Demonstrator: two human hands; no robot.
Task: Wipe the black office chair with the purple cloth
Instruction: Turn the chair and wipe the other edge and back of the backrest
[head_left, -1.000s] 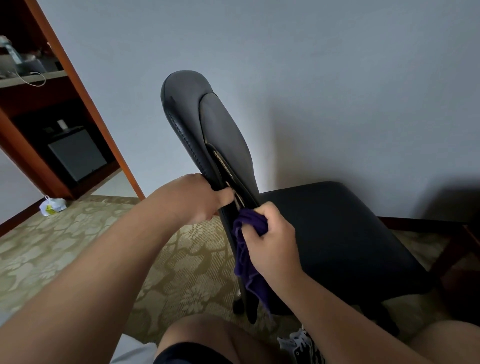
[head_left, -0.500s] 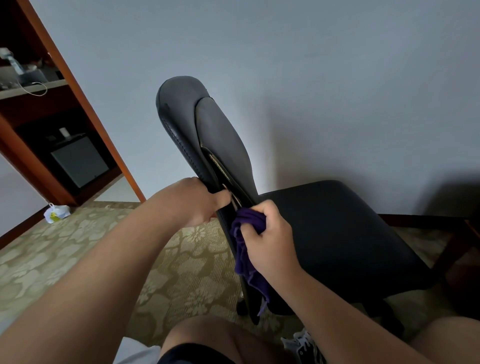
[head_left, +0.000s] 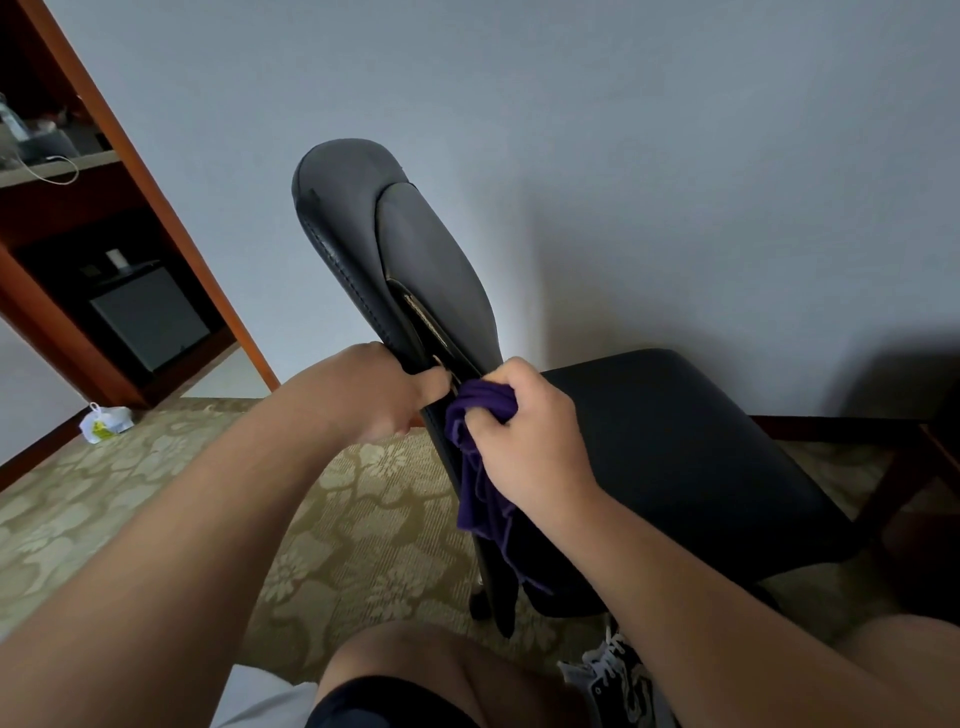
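Observation:
The black office chair (head_left: 670, 447) stands side-on in front of me, its backrest (head_left: 395, 244) rising at the left and its seat spreading to the right. My left hand (head_left: 374, 395) grips the rear edge of the backrest low down, thumb pointing right. My right hand (head_left: 524, 436) holds the bunched purple cloth (head_left: 480, 467) against the backrest's lower edge, just right of the left thumb. The cloth's loose end hangs down below the hand.
A wooden shelf unit (head_left: 130, 171) with a dark box inside stands at the left. A small white bag (head_left: 104, 423) lies on the patterned carpet (head_left: 363, 519). A grey wall is behind the chair. A dark wooden furniture frame (head_left: 904, 467) sits at the right. My knees and a shoe (head_left: 618, 680) are below.
The view has shifted slightly. Both hands stay at the lower backrest; the right hand with the cloth has edged a little upward along the backrest.

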